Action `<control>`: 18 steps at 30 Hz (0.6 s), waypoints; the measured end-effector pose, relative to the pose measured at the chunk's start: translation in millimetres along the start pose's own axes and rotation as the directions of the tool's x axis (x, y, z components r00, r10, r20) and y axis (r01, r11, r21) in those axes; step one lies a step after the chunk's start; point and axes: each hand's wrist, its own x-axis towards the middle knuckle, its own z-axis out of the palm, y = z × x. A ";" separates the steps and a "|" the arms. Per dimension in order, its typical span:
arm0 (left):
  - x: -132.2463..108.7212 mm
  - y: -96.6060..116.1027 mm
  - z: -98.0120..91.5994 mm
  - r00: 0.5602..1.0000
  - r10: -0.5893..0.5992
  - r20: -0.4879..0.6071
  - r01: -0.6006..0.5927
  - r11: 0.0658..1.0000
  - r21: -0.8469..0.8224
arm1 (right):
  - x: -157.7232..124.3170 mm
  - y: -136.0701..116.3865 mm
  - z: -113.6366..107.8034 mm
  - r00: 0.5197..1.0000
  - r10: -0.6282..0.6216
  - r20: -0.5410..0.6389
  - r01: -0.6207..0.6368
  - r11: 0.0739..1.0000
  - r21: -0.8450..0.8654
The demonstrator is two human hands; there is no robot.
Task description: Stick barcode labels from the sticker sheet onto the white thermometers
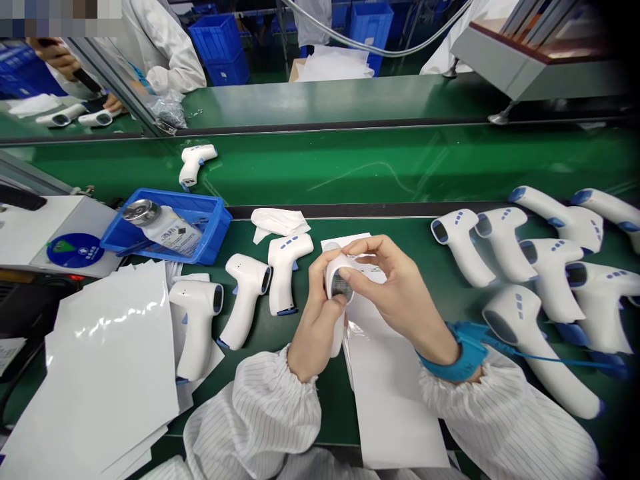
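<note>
A white infrared thermometer (338, 337) is held upright in my left hand (313, 333), whose fingers wrap round its head and handle. My right hand (403, 290) pinches the top of the same thermometer, its thumb on the edge of the dark display. Part of the body is hidden by my fingers. Beneath my hands lies a stack of white sheets (395, 393) with some printing near the top. To the left rest several like thermometers (245, 300), and more thermometers (513, 243) lie in a group on the right. A blue wrist strap (457, 353) circles my right wrist.
A blue tray (213, 233) holds a bottle (173, 230). Glossy white sheets (115, 360) pile up at the left, beside a white box-like device (65, 233). Across the green belt (325, 167), where one thermometer (197, 163) lies, a co-worker's sleeve (170, 50) shows.
</note>
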 end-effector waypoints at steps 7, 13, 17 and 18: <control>1.3 7.2 3.8 0.988 0.050 -0.146 -0.053 0.998 -0.018 | -4.0 -9.7 -10.2 0.985 0.052 0.167 -0.071 0.991 0.110; -3.3 13.9 7.4 0.967 0.132 -0.217 -0.102 0.984 0.143 | -16.0 -18.8 -5.3 0.977 -0.209 -0.030 0.201 0.965 -0.167; -3.7 15.7 6.7 0.966 0.127 -0.227 -0.090 0.981 0.169 | -24.4 -24.7 -1.7 0.983 -0.180 0.037 0.183 0.951 -0.251; -3.2 16.2 6.3 0.966 0.121 -0.227 -0.083 0.981 0.173 | -25.8 -25.5 -1.4 0.991 -0.129 0.042 0.135 0.954 -0.267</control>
